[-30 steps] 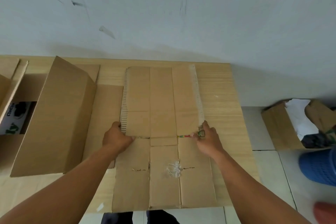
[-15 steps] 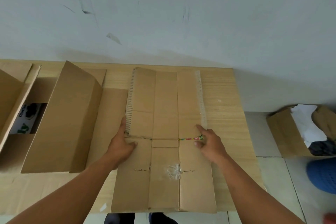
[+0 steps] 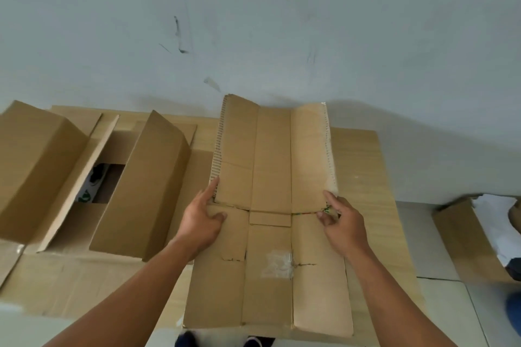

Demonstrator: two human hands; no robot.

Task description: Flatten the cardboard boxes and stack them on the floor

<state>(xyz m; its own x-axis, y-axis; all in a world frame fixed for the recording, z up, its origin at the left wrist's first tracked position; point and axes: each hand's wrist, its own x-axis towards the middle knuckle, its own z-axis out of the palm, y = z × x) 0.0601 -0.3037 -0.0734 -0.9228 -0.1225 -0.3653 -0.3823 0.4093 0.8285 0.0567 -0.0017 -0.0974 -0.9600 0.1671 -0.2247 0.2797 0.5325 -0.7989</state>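
Centrally on the table (image 3: 362,166), the opened-out box (image 3: 267,284) has its far half tilted up; left hand (image 3: 201,220) and right hand (image 3: 342,224), fingers straight, grasping nothing, flank the crease and should press evenly.

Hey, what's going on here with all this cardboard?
A person is working on a flattened cardboard box lying on the wooden table. The left hand and right hand sit at either end of its middle crease, and the far half appears tilted up toward the wall. Whether the right hand pinches the edge is unclear. Another box stands open on the left, not yet flattened.
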